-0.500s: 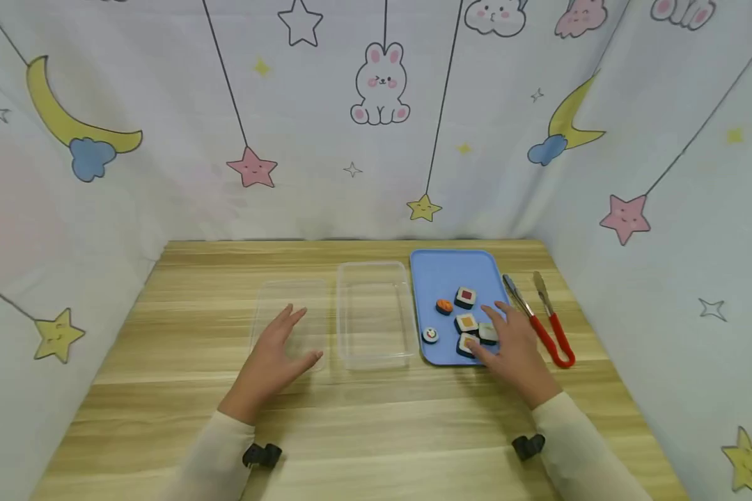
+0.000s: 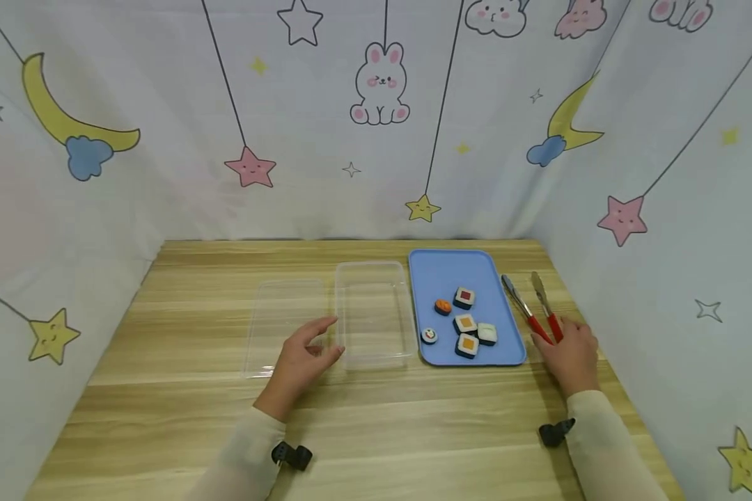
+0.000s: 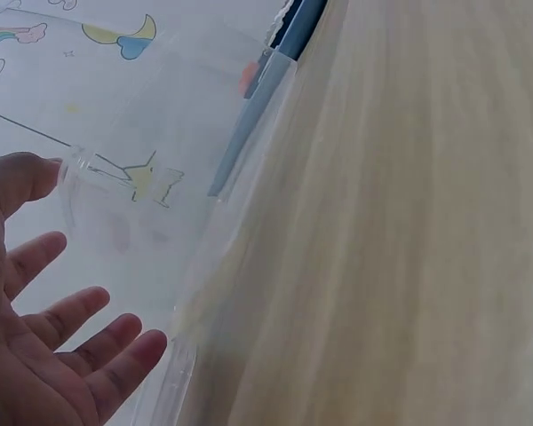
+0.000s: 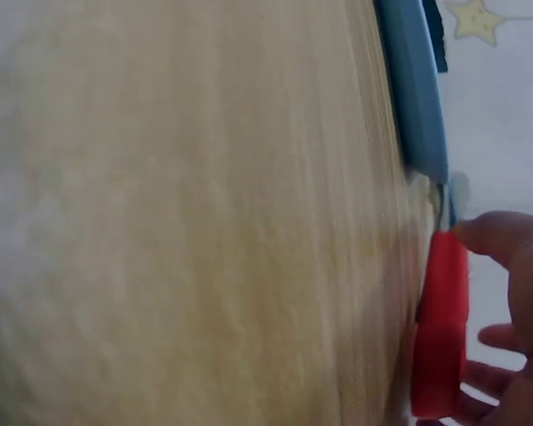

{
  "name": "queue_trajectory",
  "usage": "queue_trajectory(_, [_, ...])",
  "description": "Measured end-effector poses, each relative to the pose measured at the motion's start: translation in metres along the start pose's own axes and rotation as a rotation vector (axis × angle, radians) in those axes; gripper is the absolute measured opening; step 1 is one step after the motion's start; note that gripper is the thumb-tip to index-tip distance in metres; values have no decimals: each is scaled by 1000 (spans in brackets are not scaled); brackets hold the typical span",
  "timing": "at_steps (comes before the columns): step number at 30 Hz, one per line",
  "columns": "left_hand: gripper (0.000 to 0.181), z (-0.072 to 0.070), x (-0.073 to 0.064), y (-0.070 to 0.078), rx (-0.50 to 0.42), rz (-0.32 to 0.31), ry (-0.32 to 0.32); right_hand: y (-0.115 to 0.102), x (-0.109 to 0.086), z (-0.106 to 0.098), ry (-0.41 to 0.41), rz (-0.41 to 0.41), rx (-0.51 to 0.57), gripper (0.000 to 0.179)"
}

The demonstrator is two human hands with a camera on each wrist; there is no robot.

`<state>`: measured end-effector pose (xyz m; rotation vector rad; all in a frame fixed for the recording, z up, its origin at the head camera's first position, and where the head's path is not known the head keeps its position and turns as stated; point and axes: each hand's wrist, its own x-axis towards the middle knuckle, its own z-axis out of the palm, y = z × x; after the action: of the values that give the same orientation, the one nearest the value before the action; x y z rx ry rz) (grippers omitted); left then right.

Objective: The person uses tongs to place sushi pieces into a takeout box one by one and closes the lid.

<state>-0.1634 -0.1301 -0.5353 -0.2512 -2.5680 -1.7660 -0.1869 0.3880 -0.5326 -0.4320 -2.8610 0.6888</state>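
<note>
My right hand (image 2: pixel 570 358) is over the red-handled metal tongs (image 2: pixel 541 292) on the table, right of the blue tray (image 2: pixel 498 278). In the right wrist view its thumb lies against the red handle (image 4: pixel 441 328), and its fingers reach round the other side, their tips partly hidden. The tongs' arms stay spread. My left hand (image 2: pixel 301 362) hovers with loosely bent fingers by the left edge of a clear plastic box (image 2: pixel 376 360), holding nothing. In the left wrist view its fingers (image 3: pixel 115 373) are spread near clear plastic. A flat clear lid (image 2: pixel 276 299) lies left of the box.
Several sushi pieces lie on the tray: a red-centred roll (image 2: pixel 464 298), an orange-topped one (image 2: pixel 443 307), a small round one (image 2: pixel 429 336), two yellow-centred rolls (image 2: pixel 466 345) and a white one (image 2: pixel 487 334). A patterned curtain (image 2: pixel 326 195) borders the wooden table (image 2: pixel 413 431).
My right hand has moved right, from above the tray's sushi to the tongs' handles. My left hand has shifted right, from over the lid to the box's left edge.
</note>
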Motion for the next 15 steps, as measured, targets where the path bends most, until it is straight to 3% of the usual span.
queue_trajectory(6, [55, 4, -2, 0, -78, -15, 6, 8, 5, 0, -59, 23, 58, 75])
queue_trajectory(15, [56, 8, -1, -9, -254, 8, -13, 12, 7, 4, -21, 16, 64, 64])
